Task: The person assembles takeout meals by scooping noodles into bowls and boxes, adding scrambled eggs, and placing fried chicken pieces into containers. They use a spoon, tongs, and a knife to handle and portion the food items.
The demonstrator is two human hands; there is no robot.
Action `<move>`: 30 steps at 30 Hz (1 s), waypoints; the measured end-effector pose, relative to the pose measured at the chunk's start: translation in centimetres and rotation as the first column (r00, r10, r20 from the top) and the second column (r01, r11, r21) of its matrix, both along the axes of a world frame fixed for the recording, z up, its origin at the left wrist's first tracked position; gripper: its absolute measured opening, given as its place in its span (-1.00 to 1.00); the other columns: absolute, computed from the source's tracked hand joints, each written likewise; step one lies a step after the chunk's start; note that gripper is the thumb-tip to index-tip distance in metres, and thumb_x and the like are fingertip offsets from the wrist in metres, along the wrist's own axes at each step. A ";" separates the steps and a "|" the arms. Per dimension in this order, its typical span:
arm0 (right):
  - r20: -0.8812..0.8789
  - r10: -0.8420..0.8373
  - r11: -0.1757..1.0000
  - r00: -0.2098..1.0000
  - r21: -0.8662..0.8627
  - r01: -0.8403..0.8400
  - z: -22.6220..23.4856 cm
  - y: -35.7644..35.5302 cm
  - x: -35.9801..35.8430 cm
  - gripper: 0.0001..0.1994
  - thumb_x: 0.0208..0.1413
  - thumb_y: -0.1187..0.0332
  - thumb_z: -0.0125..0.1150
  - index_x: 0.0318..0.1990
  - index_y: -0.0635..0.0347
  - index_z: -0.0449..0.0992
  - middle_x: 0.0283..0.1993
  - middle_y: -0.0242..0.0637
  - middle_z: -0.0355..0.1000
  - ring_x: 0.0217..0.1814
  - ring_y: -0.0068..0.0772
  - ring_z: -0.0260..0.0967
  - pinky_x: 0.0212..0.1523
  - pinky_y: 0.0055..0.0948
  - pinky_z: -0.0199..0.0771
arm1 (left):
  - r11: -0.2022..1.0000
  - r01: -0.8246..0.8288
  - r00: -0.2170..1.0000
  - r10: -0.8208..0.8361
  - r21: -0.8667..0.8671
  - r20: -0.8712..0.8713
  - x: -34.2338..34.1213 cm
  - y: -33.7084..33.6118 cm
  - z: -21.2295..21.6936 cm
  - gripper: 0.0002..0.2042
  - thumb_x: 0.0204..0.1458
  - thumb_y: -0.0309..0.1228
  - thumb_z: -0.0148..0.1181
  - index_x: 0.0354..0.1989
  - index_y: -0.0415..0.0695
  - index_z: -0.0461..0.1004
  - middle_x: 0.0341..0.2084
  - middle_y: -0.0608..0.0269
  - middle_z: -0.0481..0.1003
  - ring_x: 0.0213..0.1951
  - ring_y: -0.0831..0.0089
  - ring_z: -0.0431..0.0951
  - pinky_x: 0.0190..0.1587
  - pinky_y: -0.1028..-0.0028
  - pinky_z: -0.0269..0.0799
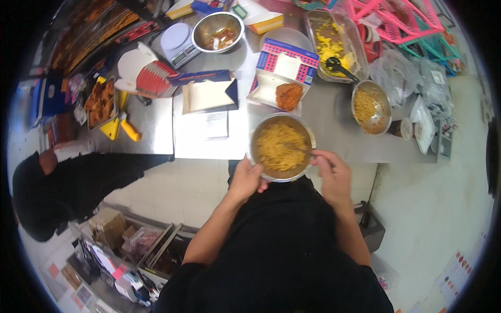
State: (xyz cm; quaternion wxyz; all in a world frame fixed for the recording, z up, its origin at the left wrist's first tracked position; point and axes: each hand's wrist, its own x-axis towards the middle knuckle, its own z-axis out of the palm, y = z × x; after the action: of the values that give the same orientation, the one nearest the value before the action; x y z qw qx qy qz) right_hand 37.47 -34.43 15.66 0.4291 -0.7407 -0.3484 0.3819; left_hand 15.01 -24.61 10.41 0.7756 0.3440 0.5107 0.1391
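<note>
My left hand [247,179] grips the near-left rim of a steel mixing bowl [310,136], held at the front edge of the steel table. Yellow noodles [279,145] fill much of the bowl. At its right side, my right hand [332,175] is closed around the handle of a utensil [298,148], whose tip goes into the noodles; I cannot tell if it is a fork or a spoon. Just beyond the bowl, an open cardboard box [264,94] contains a piece of fried chicken [288,96]. Left of that box lies another open box [204,96], with nothing visible inside.
At right, a second steel bowl [385,99] holds noodles, near a clear tub [352,31] with yellow food and a black spoon [339,66]. A sauced bowl [218,15] and a scale [177,44] stand at back left. Another person [68,188] is at the left.
</note>
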 end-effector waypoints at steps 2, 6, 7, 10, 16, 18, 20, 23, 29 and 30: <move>-0.048 0.058 0.998 0.997 0.028 -0.057 -1.0 1.4 -2.4 -0.78 0.40 0.38 0.15 0.04 0.29 0.61 -0.17 -0.16 0.63 -0.15 -0.35 0.60 -0.07 -0.38 0.55 | 0.999 -0.010 0.999 0.009 -0.035 -0.033 -2.3 0.8 -0.6 -0.62 0.28 -0.56 -0.14 0.27 -0.27 0.18 -0.52 0.12 0.52 -0.68 0.54 0.44 -0.72 0.56 0.33; 0.053 0.152 0.988 0.987 0.018 -0.153 -2.4 3.7 -5.9 -0.78 0.39 0.38 0.15 0.05 0.28 0.60 -0.15 -0.11 0.62 -0.12 -0.25 0.62 -0.03 -0.33 0.56 | 0.998 -0.042 0.996 0.038 -0.040 -0.080 -5.4 1.9 -1.5 -0.59 0.27 -0.60 -0.19 0.30 -0.27 0.14 -0.52 0.12 0.52 -0.67 0.54 0.44 -0.71 0.55 0.34; 0.079 0.168 0.985 0.983 0.028 -0.171 -2.5 4.0 -6.5 -0.78 0.39 0.40 0.15 0.06 0.30 0.59 -0.15 -0.15 0.63 -0.11 -0.33 0.62 -0.03 -0.37 0.57 | 0.997 -0.047 0.995 0.042 -0.058 -0.094 -5.9 2.2 -1.6 -0.59 0.28 -0.59 -0.20 0.32 -0.26 0.13 -0.52 0.12 0.52 -0.67 0.54 0.45 -0.69 0.56 0.36; 0.127 0.174 0.981 0.977 0.061 -0.183 -2.1 4.8 -7.4 -0.78 0.40 0.42 0.16 0.06 0.31 0.60 -0.15 -0.18 0.64 -0.10 -0.41 0.62 -0.02 -0.42 0.57 | 0.996 -0.089 0.995 0.088 -0.024 -0.056 -6.7 2.9 -0.9 -0.58 0.29 -0.59 -0.21 0.33 -0.27 0.13 -0.48 0.10 0.53 -0.66 0.53 0.46 -0.69 0.56 0.37; 0.193 0.021 0.979 0.981 0.197 -0.060 -0.5 7.0 -6.5 -0.75 0.39 0.40 0.16 0.10 0.29 0.62 -0.12 -0.22 0.68 -0.16 -0.50 0.58 -0.09 -0.46 0.55 | 0.963 -0.027 1.000 0.030 0.267 -0.006 -4.3 7.0 1.3 -0.42 0.26 -0.63 -0.22 0.50 -0.18 0.02 -0.34 0.03 0.54 -0.63 0.51 0.51 -0.66 0.50 0.43; 0.220 -0.035 0.979 0.975 0.202 -0.011 -0.3 8.1 -5.4 -0.74 0.39 0.39 0.17 0.12 0.29 0.62 -0.14 -0.28 0.68 -0.28 -0.59 0.49 -0.20 -0.52 0.51 | 0.915 0.011 0.999 -0.023 0.404 0.027 -2.7 9.3 1.8 -0.27 0.19 -0.67 -0.22 0.60 -0.08 -0.11 -0.23 -0.03 0.58 -0.64 0.47 0.51 -0.64 0.43 0.46; 0.218 -0.084 0.983 0.972 0.179 0.044 -0.3 9.4 -4.2 -0.72 0.38 0.38 0.18 0.14 0.28 0.62 -0.18 -0.37 0.68 -0.39 -0.69 0.34 -0.32 -0.58 0.42 | 0.824 0.008 0.999 -0.028 0.567 0.027 -0.8 11.4 1.9 -0.17 0.13 -0.67 -0.19 0.64 -0.01 -0.20 -0.10 -0.11 0.60 -0.64 0.40 0.52 -0.61 0.37 0.49; 0.137 -0.126 0.951 0.983 0.299 0.080 -1.5 11.7 -2.8 -0.71 0.38 0.38 0.19 0.18 0.23 0.62 -0.19 -0.43 0.66 -0.43 -0.76 0.26 -0.38 -0.62 0.36 | 0.774 0.000 1.000 0.013 0.633 -0.016 2.5 13.6 1.4 -0.14 0.13 -0.64 -0.15 0.65 0.05 -0.24 -0.04 -0.14 0.59 -0.60 0.33 0.60 -0.54 0.36 0.58; 0.058 -0.157 0.949 0.986 0.284 0.134 -6.1 14.1 -1.5 -0.72 0.39 0.39 0.16 0.18 0.21 0.57 -0.28 -0.44 0.57 -0.42 -0.77 0.26 -0.43 -0.65 0.23 | 0.735 -0.114 0.992 0.122 0.669 0.035 7.5 15.1 -1.3 -0.13 0.16 -0.61 -0.08 0.64 0.05 -0.31 -0.37 -0.18 0.64 -0.56 0.15 0.66 -0.45 0.21 0.66; 0.069 -0.164 0.954 0.984 0.264 0.140 -6.7 14.2 -1.4 -0.73 0.38 0.40 0.16 0.17 0.21 0.56 -0.30 -0.44 0.55 -0.42 -0.77 0.26 -0.43 -0.65 0.22 | 0.751 -0.104 0.992 0.129 0.652 0.010 7.7 15.2 -1.6 -0.13 0.17 -0.60 -0.07 0.64 0.05 -0.31 -0.42 -0.17 0.64 -0.56 0.14 0.67 -0.44 0.20 0.66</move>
State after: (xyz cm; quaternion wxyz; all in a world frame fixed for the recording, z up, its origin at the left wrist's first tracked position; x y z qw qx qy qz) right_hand 36.07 -20.27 8.96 0.5337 -0.7197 -0.3561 0.2654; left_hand 22.72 -9.40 8.77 0.5885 0.5616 0.4648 0.3496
